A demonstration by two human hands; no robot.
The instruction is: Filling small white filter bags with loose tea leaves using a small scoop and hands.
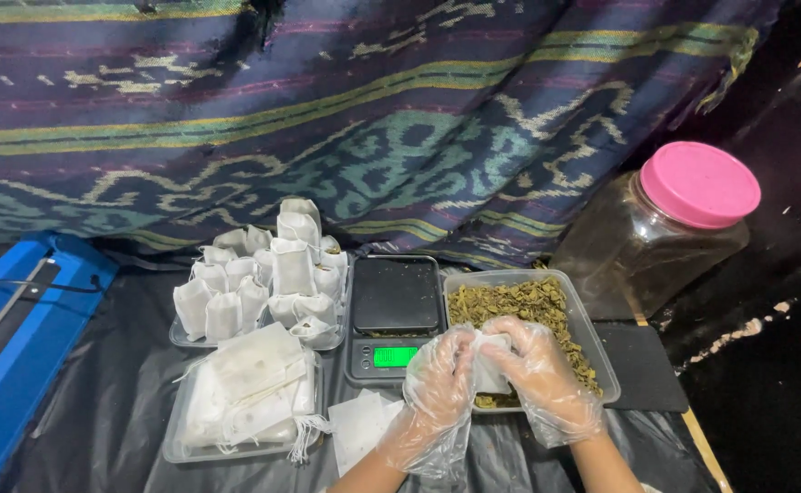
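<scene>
Both my hands wear clear plastic gloves and meet over the near end of a clear tray (pixel 604 358) filled with dried green-brown leaves (pixel 519 304). My left hand (pixel 439 383) and my right hand (pixel 539 370) together hold a small white filter bag (pixel 492 363) between the fingers. A small digital scale (pixel 394 318) with a black platform and a lit green display stands just left of the leaf tray, close to my left hand.
A tray of filled white bags (pixel 263 278) stands upright at the back left. A tray of flat empty bags (pixel 245 388) lies in front of it, with loose bags (pixel 357 427) beside. A blue sealer (pixel 17 338) is far left. A pink-lidded clear jar (pixel 665 228) leans at right. Patterned cloth (pixel 373 119) hangs behind.
</scene>
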